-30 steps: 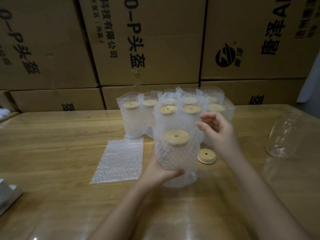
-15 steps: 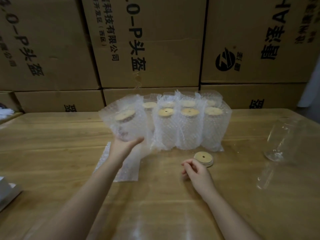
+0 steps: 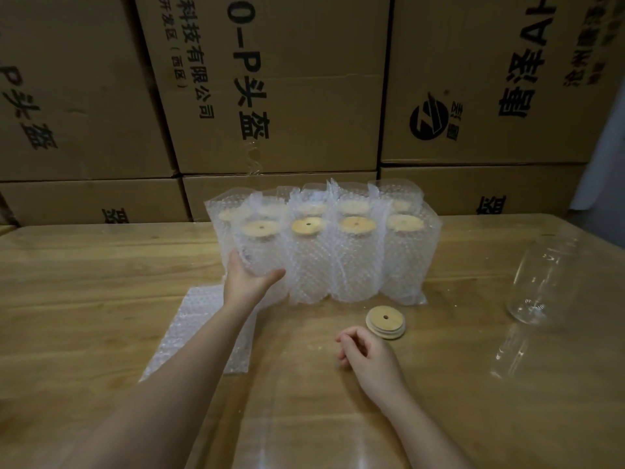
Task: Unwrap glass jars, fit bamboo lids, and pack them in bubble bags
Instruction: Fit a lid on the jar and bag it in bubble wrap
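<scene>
at the left end of the front row, left hand (image 3: 247, 282) grips a bagged jar (image 3: 260, 252); right hand (image 3: 367, 355) rests loosely curled, holding nothing.

- Wooden table (image 3: 101, 265): light planks, glossy surface.
- Stacked cardboard cartons (image 3: 287, 96): black printed characters, forming the rear wall.
- Lighting: dim, faint reflections on tabletop.
</scene>
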Motion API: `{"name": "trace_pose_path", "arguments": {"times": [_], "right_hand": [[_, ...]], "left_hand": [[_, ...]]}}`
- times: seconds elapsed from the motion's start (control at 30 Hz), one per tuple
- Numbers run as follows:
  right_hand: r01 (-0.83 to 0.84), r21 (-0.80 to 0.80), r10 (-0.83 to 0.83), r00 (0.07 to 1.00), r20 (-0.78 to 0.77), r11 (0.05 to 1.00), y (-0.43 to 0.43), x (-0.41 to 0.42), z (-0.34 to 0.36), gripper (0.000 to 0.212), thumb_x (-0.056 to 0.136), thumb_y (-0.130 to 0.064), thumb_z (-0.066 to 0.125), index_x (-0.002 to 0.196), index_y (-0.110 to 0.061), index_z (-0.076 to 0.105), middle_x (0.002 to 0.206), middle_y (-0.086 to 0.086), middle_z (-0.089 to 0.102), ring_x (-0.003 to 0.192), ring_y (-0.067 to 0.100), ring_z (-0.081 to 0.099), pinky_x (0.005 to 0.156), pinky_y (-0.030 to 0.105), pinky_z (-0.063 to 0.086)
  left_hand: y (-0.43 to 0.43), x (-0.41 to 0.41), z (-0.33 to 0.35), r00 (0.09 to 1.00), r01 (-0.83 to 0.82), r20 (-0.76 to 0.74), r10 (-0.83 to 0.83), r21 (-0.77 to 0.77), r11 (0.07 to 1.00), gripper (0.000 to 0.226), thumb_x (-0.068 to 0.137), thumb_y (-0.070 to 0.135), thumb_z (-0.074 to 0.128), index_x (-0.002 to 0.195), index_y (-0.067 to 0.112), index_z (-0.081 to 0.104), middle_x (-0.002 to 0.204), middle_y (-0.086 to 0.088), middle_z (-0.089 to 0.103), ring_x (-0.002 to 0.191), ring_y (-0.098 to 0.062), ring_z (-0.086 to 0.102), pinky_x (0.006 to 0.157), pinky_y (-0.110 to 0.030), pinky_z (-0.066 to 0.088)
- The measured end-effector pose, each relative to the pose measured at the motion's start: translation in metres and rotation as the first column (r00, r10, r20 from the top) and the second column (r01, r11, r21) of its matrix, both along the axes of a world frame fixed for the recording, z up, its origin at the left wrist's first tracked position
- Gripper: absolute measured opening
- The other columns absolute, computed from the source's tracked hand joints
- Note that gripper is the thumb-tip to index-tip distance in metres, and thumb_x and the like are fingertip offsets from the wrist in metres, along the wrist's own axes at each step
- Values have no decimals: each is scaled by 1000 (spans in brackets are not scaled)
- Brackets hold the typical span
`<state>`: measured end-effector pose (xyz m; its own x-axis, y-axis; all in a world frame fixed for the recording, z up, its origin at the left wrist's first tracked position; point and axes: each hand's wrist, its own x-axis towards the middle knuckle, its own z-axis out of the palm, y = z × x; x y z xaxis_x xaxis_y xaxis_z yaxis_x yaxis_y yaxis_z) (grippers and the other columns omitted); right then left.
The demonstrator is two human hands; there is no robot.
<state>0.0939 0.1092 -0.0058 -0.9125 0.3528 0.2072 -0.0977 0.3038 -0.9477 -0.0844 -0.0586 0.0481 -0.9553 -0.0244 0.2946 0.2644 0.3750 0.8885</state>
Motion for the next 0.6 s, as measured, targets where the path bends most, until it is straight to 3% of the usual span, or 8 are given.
{"name": "trace_pose_path", "arguments": {"times": [0.4,0.53,0.6], "right_hand": [[18,29,-19,999,33,999,-1,1,3,24,92,-12,56,75,-27,62,59,-9,64,59,5,60,68,29,49],[17,19,-18,999,28,1000,-1,2,4,22,92,-12,55,76,-25,63,59,-9,63,59,7,60,68,29,49],[15,10,-15,999,32,1000,-1,2,4,22,92,-11,55,76,-24,63,59,-8,63,59,7,60,68,30,49]], "left_hand": [[12,-4,-7,1000,29,10,-28,-34,999,101,66,44,85,144,20,24,144,-6,39,131,-28,42,106,-50,40],[6,-3,-8,987,160,-12,-161,-22,987,103,68,32,87,147,19,21,147,-6,34,136,-25,37,111,-49,35],[-3,-1,-7,968,250,14,-250,16,968,98,70,31,86,144,23,23,146,-2,35,134,-20,39,108,-41,38]]}}
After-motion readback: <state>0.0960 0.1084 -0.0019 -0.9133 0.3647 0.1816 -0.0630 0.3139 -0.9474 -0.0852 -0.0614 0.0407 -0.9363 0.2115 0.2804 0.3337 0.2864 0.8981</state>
